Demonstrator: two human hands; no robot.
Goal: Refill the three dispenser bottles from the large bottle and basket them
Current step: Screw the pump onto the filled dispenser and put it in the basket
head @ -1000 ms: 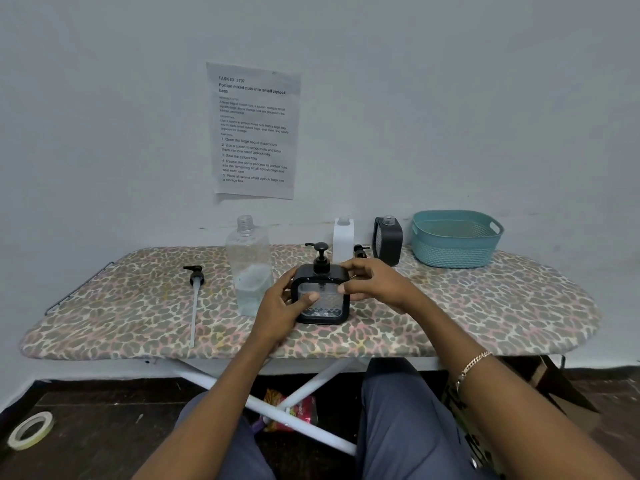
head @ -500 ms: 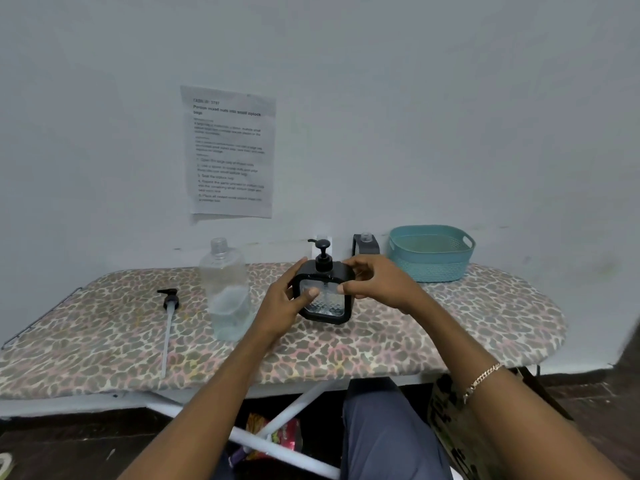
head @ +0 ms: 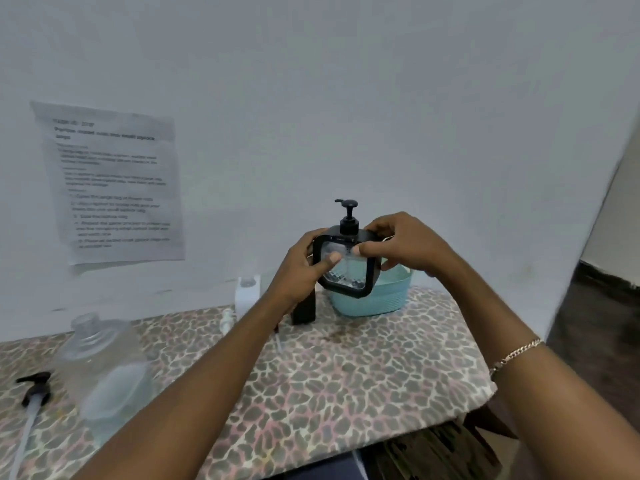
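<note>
Black dispenser bottle gripped between left hand, right hand

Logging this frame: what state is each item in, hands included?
black-framed dispenser: pump fitted, upright, held off the table.
left hand: grips the dispenser's left side.
right hand: grips its right side.
large bottle: upright, uncapped, partly full.
loose pump: lying on the table.
white dispenser: upright, no pump.
basket: on the table, inside mostly hidden.

A black bottle and white bottle stand left of the basket.
</note>
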